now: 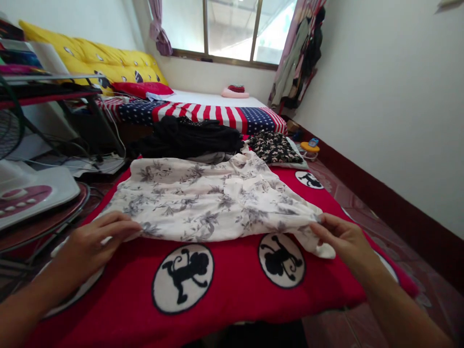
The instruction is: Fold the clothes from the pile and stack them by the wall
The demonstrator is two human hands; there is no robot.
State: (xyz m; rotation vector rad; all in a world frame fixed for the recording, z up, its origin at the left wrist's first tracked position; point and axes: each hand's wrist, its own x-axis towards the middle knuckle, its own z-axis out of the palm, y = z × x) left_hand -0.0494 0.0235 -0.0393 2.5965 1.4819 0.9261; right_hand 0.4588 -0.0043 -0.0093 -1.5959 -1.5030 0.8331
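Observation:
A cream garment with a grey flower print [210,198] lies spread flat on a red blanket with black monkey circles [235,290]. My left hand [92,244] rests on the garment's near left edge, fingers curled over the cloth. My right hand [340,237] pinches the garment's near right corner between thumb and fingers. Both hands grip the near hem.
A black pile of clothes [188,137] and a dark floral piece [273,147] lie behind the garment. A stars-and-stripes mattress [217,113] and yellow pillows [105,60] are farther back. An ironing stand and fan base [32,193] stand at left. Tiled floor and wall run along the right.

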